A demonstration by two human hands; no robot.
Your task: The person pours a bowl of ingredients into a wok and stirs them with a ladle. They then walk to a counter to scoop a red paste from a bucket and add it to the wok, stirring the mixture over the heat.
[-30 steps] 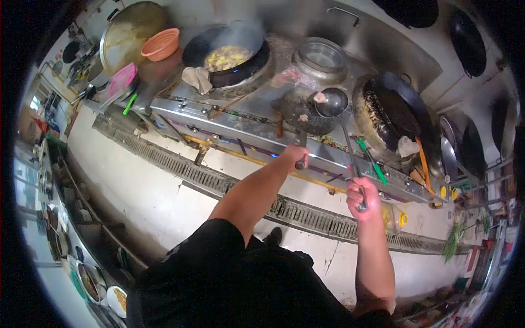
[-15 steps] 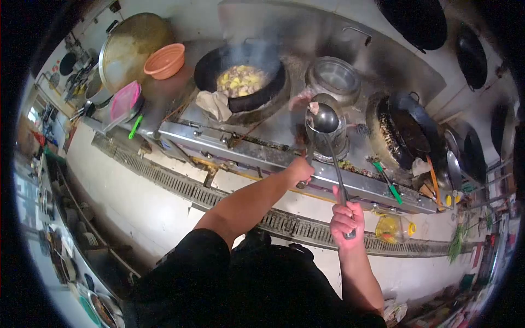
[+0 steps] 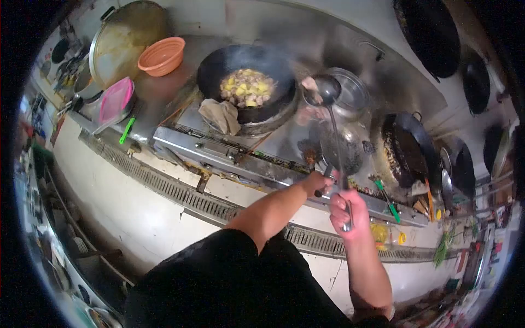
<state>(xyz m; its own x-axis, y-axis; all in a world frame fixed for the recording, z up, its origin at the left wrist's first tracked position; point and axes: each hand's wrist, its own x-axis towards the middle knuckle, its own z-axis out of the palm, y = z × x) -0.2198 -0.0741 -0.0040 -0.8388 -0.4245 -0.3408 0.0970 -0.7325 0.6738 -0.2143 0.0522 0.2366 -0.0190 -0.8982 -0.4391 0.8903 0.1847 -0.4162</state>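
Note:
My right hand (image 3: 349, 210) is closed round the handle of a steel ladle (image 3: 334, 126). The ladle's bowl is raised over the stove, in front of a round metal pot (image 3: 355, 93), with a pale pinkish piece (image 3: 310, 83) at its left edge. Lower and to the left, my left hand (image 3: 322, 184) grips the dark handle of what looks like a mesh strainer (image 3: 350, 156), its round head blurred and partly behind the ladle's shaft. Yellow and pale brown chunks (image 3: 249, 87) lie in a steaming black wok (image 3: 210, 74), away from both hands.
A folded cloth (image 3: 220, 116) rests on the wok's near rim. Another wok (image 3: 415, 147) stands at right, near a green-handled tool (image 3: 389, 205). An orange basin (image 3: 161, 57), pink-lidded container (image 3: 116, 100) and large lid (image 3: 128, 41) are at left. A floor grate (image 3: 175, 194) runs below the stove.
The view has shifted. The ladle's bowl has moved up and left relative to the metal pot, away from above the strainer. Both hands keep their grips.

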